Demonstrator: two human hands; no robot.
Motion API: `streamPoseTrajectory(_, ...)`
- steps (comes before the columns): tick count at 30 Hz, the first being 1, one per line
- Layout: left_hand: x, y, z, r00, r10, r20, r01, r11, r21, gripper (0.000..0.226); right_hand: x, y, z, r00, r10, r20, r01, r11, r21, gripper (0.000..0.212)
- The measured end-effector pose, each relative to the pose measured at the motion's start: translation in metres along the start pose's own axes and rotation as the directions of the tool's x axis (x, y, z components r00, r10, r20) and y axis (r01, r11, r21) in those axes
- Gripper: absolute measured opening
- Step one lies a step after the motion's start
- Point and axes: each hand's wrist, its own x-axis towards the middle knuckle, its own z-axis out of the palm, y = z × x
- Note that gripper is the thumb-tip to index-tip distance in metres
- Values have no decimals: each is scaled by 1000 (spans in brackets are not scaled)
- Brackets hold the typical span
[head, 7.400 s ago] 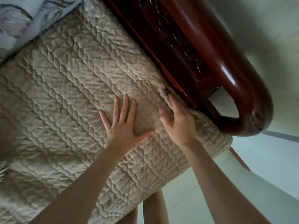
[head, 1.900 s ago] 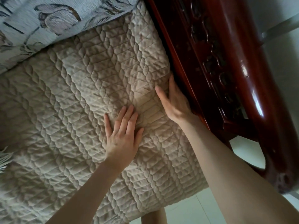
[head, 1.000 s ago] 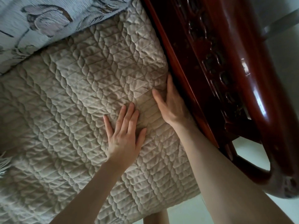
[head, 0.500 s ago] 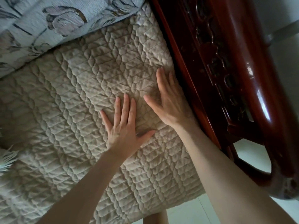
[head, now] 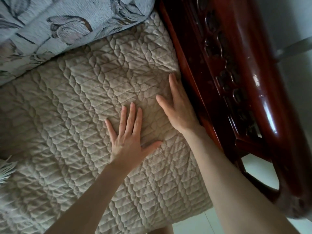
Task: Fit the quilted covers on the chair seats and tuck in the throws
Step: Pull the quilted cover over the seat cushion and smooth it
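A beige quilted cover (head: 70,115) lies spread over the chair seat and fills most of the view. My left hand (head: 129,137) rests flat on it near the middle, fingers straight and spread. My right hand (head: 179,107) lies on the cover's right edge, fingers straight, its outer side against the dark red wooden armrest (head: 236,81); its outer fingers are hidden there. A blue-grey floral throw (head: 64,22) hangs over the chair back at the top and meets the cover's far edge.
The carved armrest runs along the seat's right side and curls down at its front end (head: 287,191). Pale floor tiles (head: 194,223) show below the seat's front edge. A white fringe (head: 6,168) pokes in at the left edge.
My right hand has slid sideways to the cover's right edge, against the armrest. My left hand has stayed flat on the same spot of the cover.
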Motion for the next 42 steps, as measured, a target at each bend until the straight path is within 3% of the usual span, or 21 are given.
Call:
streamPoseTrajectory(3, -3, -3, 5, 1000, 5, -15, -4, 1000, 31, 102, -10, -7, -2, 993, -40, -108, 36, 999, -40, 81)
streamPoseTrajectory(5, -6, -3, 7, 998, 5, -66, -3, 1000, 24, 95, -9, -10, -7, 994, -41, -99, 40, 999, -12, 86)
streamPoseTrajectory(8, -12, -5, 11, 982, 48, -185, -48, 999, 4, 65, -1, -18, -11, 997, 37, -69, -31, 996, 83, 91)
streamPoseTrajectory(12, -15, -3, 17, 946, 67, -316, -71, 997, -2, 31, 5, -36, -7, 978, 162, -130, -137, 974, 180, 88)
streamPoseTrajectory(15, -18, -2, 17, 930, 69, -362, -83, 996, -22, 22, 8, -43, -3, 978, 156, -140, -141, 984, 110, 82)
streamPoseTrajectory(18, -24, -2, 16, 921, 64, -385, -91, 995, -52, 14, 8, -46, 5, 972, 69, -227, -90, 992, -86, 78)
streamPoseTrajectory(21, -26, -2, 14, 926, 44, -376, -75, 995, -70, 14, 9, -44, 8, 969, 5, -245, -26, 996, -83, 73)
streamPoseTrajectory(24, -25, -2, 13, 933, 35, -357, -70, 994, -88, 17, 7, -42, 2, 996, 33, -86, -31, 999, 30, 70)
streamPoseTrajectory(28, -25, -3, 10, 940, 28, -339, -71, 991, -117, 18, 17, -31, -3, 1000, 9, 25, -5, 987, -161, 75)
streamPoseTrajectory(35, -24, 1, 5, 959, 22, -282, -60, 990, -126, 25, 39, -20, -1, 992, 111, 51, -107, 991, -78, 82)
streamPoseTrajectory(42, -20, -1, 4, 965, 19, -260, -67, 982, -177, 35, 62, -15, -3, 952, 295, 79, -303, 944, 133, 68)
